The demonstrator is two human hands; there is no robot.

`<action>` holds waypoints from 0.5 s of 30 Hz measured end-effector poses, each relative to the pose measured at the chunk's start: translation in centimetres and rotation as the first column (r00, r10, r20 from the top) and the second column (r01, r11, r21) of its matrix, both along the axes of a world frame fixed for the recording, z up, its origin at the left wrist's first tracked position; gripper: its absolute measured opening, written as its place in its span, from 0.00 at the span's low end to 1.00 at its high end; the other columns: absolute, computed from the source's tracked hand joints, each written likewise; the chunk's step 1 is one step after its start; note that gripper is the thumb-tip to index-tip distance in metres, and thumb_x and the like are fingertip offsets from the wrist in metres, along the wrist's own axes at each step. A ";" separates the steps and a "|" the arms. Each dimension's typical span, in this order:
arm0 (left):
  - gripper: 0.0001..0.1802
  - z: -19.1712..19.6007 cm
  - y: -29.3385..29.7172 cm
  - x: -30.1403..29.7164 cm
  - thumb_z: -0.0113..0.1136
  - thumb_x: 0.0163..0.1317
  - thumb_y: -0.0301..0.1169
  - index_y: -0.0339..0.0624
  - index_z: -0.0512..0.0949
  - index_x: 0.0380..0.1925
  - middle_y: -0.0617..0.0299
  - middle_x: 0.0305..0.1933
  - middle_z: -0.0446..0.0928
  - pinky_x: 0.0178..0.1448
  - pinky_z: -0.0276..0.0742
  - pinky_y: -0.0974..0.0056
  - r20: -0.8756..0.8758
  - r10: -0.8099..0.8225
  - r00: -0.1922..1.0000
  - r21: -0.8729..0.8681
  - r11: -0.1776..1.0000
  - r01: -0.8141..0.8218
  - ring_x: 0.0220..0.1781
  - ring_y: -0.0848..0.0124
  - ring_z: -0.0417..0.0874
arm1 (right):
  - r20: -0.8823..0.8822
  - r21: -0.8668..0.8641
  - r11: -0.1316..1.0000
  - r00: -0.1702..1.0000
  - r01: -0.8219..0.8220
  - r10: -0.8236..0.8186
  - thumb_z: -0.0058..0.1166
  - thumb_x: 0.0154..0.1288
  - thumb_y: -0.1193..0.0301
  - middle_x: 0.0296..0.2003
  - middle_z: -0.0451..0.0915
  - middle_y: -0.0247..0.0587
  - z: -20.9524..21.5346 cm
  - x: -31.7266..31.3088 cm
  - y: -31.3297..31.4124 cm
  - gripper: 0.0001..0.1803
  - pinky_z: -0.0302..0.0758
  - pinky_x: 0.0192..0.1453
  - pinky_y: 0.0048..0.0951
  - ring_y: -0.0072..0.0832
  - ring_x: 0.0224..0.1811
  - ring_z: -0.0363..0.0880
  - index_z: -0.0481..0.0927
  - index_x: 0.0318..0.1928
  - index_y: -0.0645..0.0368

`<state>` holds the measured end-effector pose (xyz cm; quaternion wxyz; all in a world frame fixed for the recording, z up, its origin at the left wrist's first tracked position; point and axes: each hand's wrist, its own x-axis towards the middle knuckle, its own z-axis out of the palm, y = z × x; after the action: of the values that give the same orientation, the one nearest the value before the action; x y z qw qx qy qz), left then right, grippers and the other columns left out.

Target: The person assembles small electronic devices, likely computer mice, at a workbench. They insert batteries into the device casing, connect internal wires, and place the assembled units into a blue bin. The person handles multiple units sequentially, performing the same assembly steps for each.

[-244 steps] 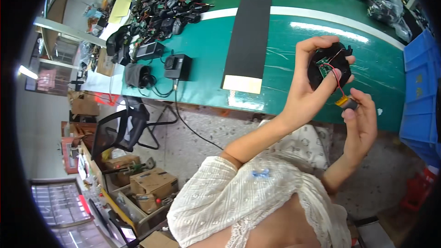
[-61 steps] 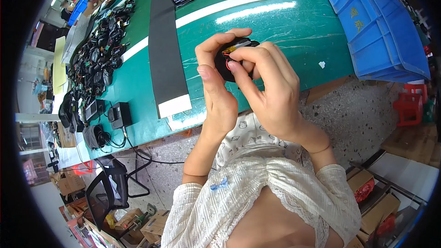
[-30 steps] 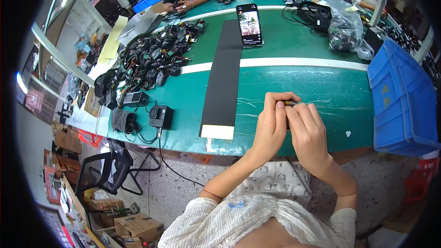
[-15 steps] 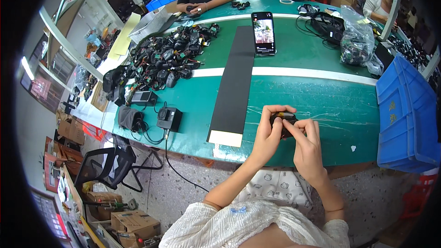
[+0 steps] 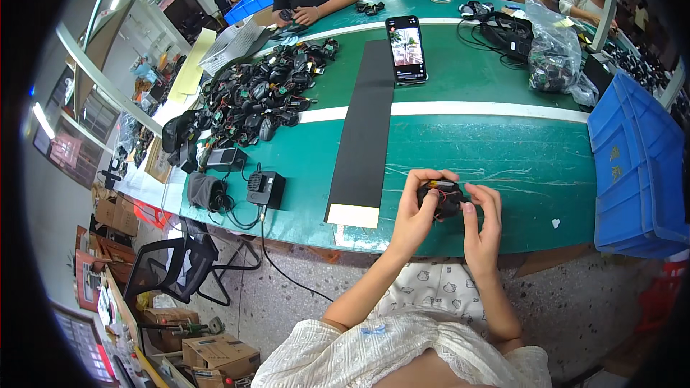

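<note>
Over the near edge of the green table, my left hand is closed around a small black electronic device. Its inside faces up, showing thin red wires and a silver and yellow part near the top. My right hand is at the device's right side, with thumb and forefinger apart and their tips close to its edge. Whether those tips touch it, I cannot tell. Ahead of my hands, a phone with a lit screen rests at the far end of a long black strip.
A large heap of black electronic parts covers the left of the table. Nearer are a black power adapter and its cable. A blue crate stands at the right edge, near a clear plastic bag. Other people sit across the table.
My right fingers have drawn back to the right from the device's top, leaving its wires more visible. My left hand keeps its hold. The view has shifted slightly.
</note>
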<state>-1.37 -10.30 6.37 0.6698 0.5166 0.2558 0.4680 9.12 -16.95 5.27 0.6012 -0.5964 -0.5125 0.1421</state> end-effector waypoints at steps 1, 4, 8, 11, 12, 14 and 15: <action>0.12 0.0 -0.1 -0.1 0.36 0.59 0.18 0.39 0.63 0.42 0.52 0.48 0.70 0.48 0.77 0.67 0.054 -0.006 0.999 -0.020 1.000 0.007 0.46 0.70 0.75 | -0.016 -0.008 1.000 1.000 -0.005 0.005 0.42 0.63 0.74 0.43 0.69 0.46 -0.5 0.1 0.1 0.14 0.65 0.53 0.32 0.36 0.48 0.68 0.70 0.48 0.65; 0.12 -0.5 0.0 -0.4 0.38 0.59 0.18 0.39 0.63 0.42 0.51 0.49 0.70 0.46 0.78 0.65 0.160 -0.016 0.987 -0.060 0.998 0.026 0.45 0.69 0.76 | -0.239 -0.058 0.994 0.968 -0.091 0.075 0.39 0.68 0.69 0.48 0.69 0.46 -3.1 0.5 0.5 0.17 0.67 0.53 0.29 0.33 0.47 0.71 0.67 0.52 0.67; 0.12 -2.0 0.1 0.4 0.39 0.58 0.18 0.40 0.63 0.42 0.51 0.49 0.69 0.45 0.79 0.65 0.194 -0.036 0.980 -0.102 0.993 0.056 0.41 0.66 0.79 | -0.700 -0.102 0.967 0.707 -0.236 0.099 0.36 0.70 0.61 0.48 0.70 0.43 -6.9 1.8 -0.2 0.22 0.70 0.49 0.25 0.27 0.42 0.74 0.66 0.53 0.67; 0.12 -2.5 0.0 0.2 0.38 0.59 0.19 0.42 0.63 0.43 0.52 0.51 0.69 0.37 0.76 0.69 0.204 -0.072 0.976 -0.194 0.974 0.112 0.37 0.64 0.81 | -0.524 -0.154 0.988 0.849 -0.014 -0.070 0.35 0.70 0.60 0.42 0.73 0.39 -5.2 4.8 -0.5 0.20 0.71 0.44 0.26 0.24 0.40 0.74 0.70 0.50 0.63; 0.11 -3.1 0.2 -0.2 0.38 0.60 0.19 0.42 0.62 0.43 0.53 0.51 0.69 0.35 0.75 0.70 0.183 -0.058 0.981 -0.203 0.975 0.095 0.38 0.65 0.81 | -0.451 -0.082 0.982 0.872 0.171 -0.190 0.37 0.70 0.61 0.39 0.74 0.38 -4.3 6.1 0.0 0.18 0.71 0.44 0.26 0.23 0.39 0.72 0.71 0.47 0.62; 0.11 -3.9 0.5 -0.2 0.37 0.60 0.20 0.42 0.62 0.43 0.54 0.52 0.69 0.31 0.72 0.72 0.127 -0.019 0.992 -0.196 0.980 0.044 0.38 0.65 0.82 | -0.173 0.090 0.901 0.897 0.425 -0.406 0.40 0.67 0.64 0.39 0.73 0.37 -0.8 6.2 0.2 0.16 0.67 0.48 0.30 0.26 0.42 0.70 0.71 0.45 0.64; 0.11 -4.2 0.5 0.2 0.37 0.61 0.20 0.42 0.62 0.43 0.54 0.52 0.70 0.29 0.70 0.73 0.090 0.007 0.996 -0.180 0.984 0.009 0.37 0.66 0.82 | 0.000 0.194 0.857 0.873 0.478 -0.487 0.41 0.67 0.67 0.40 0.73 0.38 1.8 3.9 0.1 0.14 0.66 0.49 0.30 0.26 0.44 0.69 0.70 0.45 0.65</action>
<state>-1.17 -9.77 2.12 0.7249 0.4325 0.2663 0.4654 13.07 -16.87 7.02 0.6584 -0.6495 -0.3724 -0.0768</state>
